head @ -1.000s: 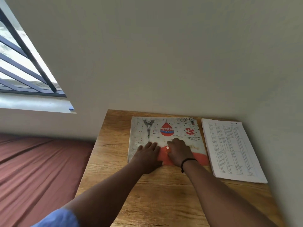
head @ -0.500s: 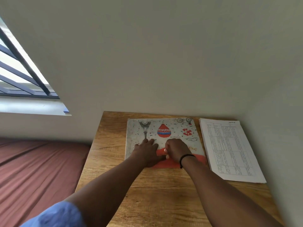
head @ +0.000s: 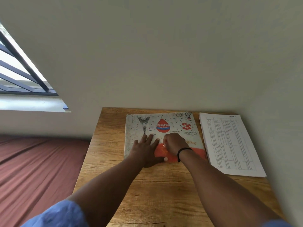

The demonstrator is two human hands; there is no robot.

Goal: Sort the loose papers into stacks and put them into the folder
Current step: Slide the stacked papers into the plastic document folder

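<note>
- Left hand [head: 145, 149] lies flat with fingers spread straight, pressing on the folder; right hand [head: 174, 144] has fingers curled at the folder's orange flap [head: 161, 151], seemingly pinching it.
- Wooden surface [head: 164, 185] stands against a pale wall.
- Papers [head: 229, 143], a printed stack, lie just right of the folder.
- Folder [head: 164, 126], patterned and shut, lies flat at the surface's far edge.
- Black wristband [head: 184, 152] circles the right wrist.

Soft daylight from window [head: 24, 76]; wide-angle edge distortion.
</note>
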